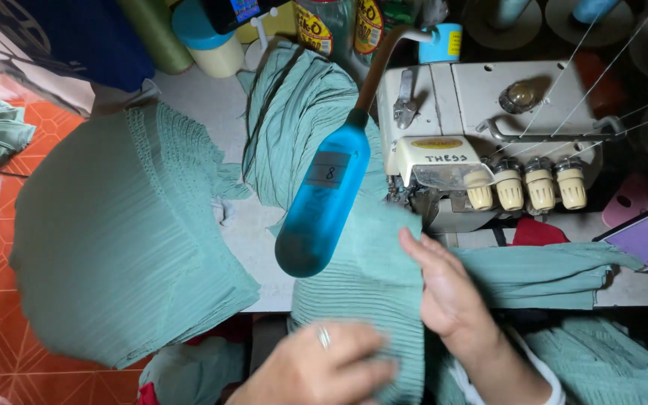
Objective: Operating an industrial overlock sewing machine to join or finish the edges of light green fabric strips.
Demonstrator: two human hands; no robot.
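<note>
Done: green cloth lies before the sewing machine.
Left: feeding, seemingly.
Hands: left hand and right hand rest flat, open, on it.

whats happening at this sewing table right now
A person sits at an overlock sewing machine working with green pleated fabric. The right hand lies flat on the fabric just in front of the machine, and the left hand, wearing a ring, presses the same piece nearer the table's edge. A blue lamp head on a bent arm hangs over the cloth. More green fabric is heaped to the left, and thread cones stand behind the machine.
</note>
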